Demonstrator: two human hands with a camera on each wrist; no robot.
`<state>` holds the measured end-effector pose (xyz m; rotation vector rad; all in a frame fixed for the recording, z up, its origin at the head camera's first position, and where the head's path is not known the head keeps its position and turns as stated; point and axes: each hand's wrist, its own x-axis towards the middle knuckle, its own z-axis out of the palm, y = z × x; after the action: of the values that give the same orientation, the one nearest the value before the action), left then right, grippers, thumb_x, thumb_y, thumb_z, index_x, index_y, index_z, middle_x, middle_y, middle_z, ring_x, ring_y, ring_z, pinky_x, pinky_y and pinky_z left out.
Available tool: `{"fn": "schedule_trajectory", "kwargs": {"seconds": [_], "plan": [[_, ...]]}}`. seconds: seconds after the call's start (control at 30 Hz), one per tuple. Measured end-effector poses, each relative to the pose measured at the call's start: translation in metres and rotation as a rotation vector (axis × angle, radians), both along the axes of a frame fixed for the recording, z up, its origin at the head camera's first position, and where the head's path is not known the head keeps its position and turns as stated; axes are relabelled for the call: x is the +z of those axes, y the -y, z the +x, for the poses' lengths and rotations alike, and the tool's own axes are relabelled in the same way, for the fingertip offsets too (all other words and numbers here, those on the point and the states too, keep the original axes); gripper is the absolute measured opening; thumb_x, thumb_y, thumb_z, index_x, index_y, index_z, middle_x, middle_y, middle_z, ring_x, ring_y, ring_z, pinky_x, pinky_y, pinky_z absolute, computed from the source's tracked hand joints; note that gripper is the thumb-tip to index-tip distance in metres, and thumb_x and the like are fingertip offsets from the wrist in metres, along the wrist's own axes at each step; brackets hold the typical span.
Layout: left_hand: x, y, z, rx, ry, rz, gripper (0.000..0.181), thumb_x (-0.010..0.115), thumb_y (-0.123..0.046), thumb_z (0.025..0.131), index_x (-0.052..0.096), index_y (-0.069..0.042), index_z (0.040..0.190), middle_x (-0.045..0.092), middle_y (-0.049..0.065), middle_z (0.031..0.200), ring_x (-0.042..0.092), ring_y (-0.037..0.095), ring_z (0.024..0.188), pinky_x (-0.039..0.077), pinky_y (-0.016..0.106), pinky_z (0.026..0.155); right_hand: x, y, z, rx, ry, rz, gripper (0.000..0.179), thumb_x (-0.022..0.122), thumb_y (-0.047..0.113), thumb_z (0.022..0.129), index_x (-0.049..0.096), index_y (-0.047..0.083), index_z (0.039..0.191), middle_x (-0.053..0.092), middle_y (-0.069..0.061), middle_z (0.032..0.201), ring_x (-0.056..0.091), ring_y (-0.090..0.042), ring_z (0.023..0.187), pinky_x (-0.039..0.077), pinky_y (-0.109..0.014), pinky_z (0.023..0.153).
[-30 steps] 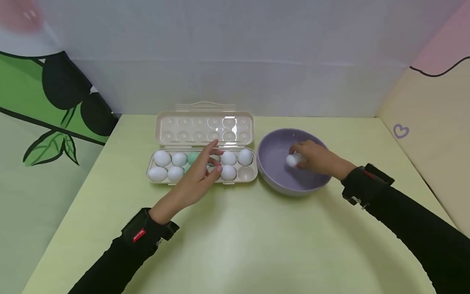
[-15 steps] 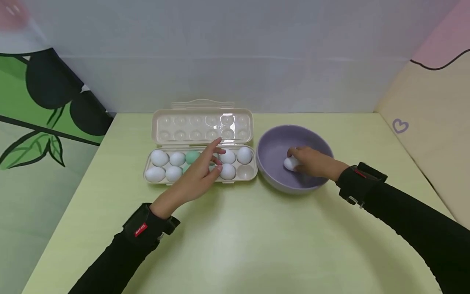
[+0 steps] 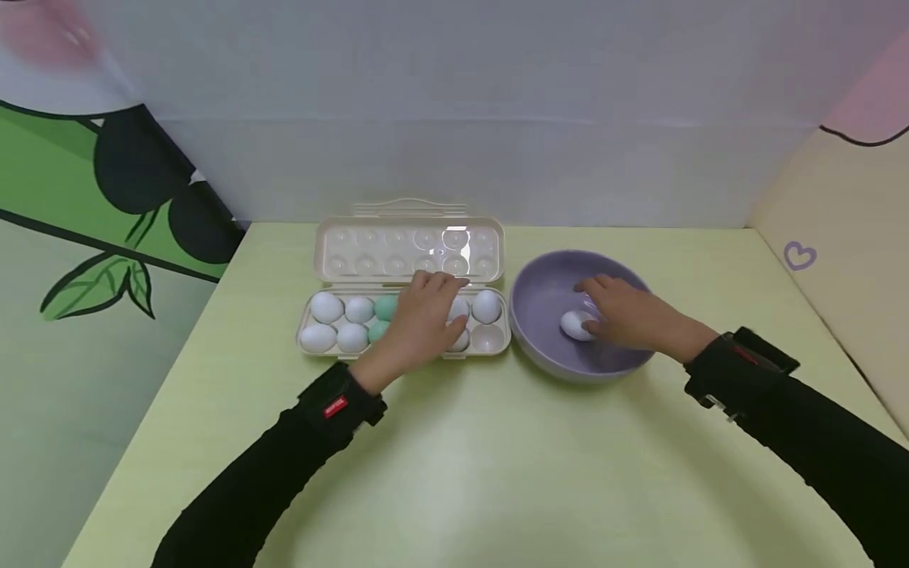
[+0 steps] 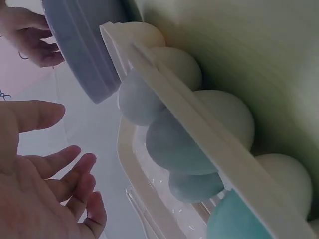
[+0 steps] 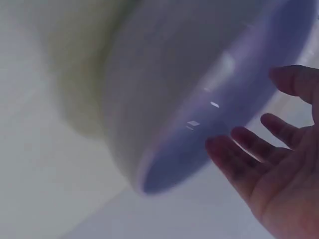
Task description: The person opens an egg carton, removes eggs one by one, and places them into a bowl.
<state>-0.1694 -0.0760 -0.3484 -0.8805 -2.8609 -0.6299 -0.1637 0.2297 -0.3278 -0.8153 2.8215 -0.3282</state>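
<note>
An egg carton [image 3: 506,335] lies with its lid [image 3: 412,272] folded back in the head view. It holds several white eggs [image 3: 487,306] and green eggs [image 3: 387,306]; the front right cup shows no egg. Over the carton's middle hovers my left hand [image 3: 420,319], fingers relaxed and holding nothing, hiding part of the eggs. To the right stands a purple bowl [image 3: 540,315] with a white egg [image 3: 575,325] inside. Above that egg my right hand [image 3: 628,315] has its fingers spread; its thumb overlaps the egg in the head view, and the right wrist view shows the palm bare.
The carton and bowl stand side by side on a pale yellow table [image 3: 483,457]. A grey wall panel [image 3: 454,158] rises behind the table. Printed side panels stand left and right, one with a purple heart [image 3: 799,255].
The fingers of my right hand have spread and let go of the white egg, which lies in the bowl. My left hand has turned palm-down over the carton.
</note>
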Motion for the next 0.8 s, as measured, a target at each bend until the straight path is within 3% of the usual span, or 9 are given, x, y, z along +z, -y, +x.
{"fn": "schedule_trajectory", "kwargs": {"seconds": [0.2,0.4,0.6,0.8], "plan": [[-0.007,-0.024,-0.033,-0.064,0.003,-0.164,0.038,0.061,-0.014,0.082,0.054,-0.015,0.119,0.057,0.001,0.112,0.048,0.020,0.101,0.038,0.042,0.077,0.026,0.003,0.023,0.017,-0.012,-0.114,0.037,0.053,0.017,0.089,0.041,0.009,0.123,0.045,-0.006,0.121,0.039,-0.024,0.115,0.037,-0.044,0.093],[-0.020,-0.038,-0.054,-0.065,0.024,-0.280,0.049,0.067,-0.035,0.080,0.051,-0.018,0.123,0.052,-0.001,0.118,0.043,0.019,0.102,0.036,0.038,0.078,0.030,0.004,0.052,0.089,-0.020,-0.179,0.033,0.051,0.011,0.088,0.043,0.015,0.120,0.045,0.000,0.119,0.035,-0.023,0.120,0.035,-0.044,0.095],[-0.024,-0.045,-0.054,-0.088,-0.018,-0.340,0.053,0.067,-0.036,0.079,0.049,-0.018,0.126,0.052,0.001,0.115,0.043,0.020,0.101,0.035,0.038,0.078,0.026,0.005,0.057,0.125,0.017,-0.199,0.029,0.050,0.009,0.088,0.045,0.016,0.116,0.048,0.001,0.116,0.035,-0.022,0.120,0.030,-0.045,0.099],[-0.027,-0.042,-0.048,-0.083,-0.089,-0.299,0.044,0.068,-0.026,0.078,0.052,-0.016,0.118,0.057,0.001,0.110,0.047,0.018,0.099,0.037,0.036,0.076,0.022,0.007,0.056,0.167,-0.012,-0.232,0.031,0.052,0.005,0.087,0.046,0.015,0.115,0.048,0.004,0.113,0.043,-0.018,0.110,0.036,-0.043,0.093]]}}
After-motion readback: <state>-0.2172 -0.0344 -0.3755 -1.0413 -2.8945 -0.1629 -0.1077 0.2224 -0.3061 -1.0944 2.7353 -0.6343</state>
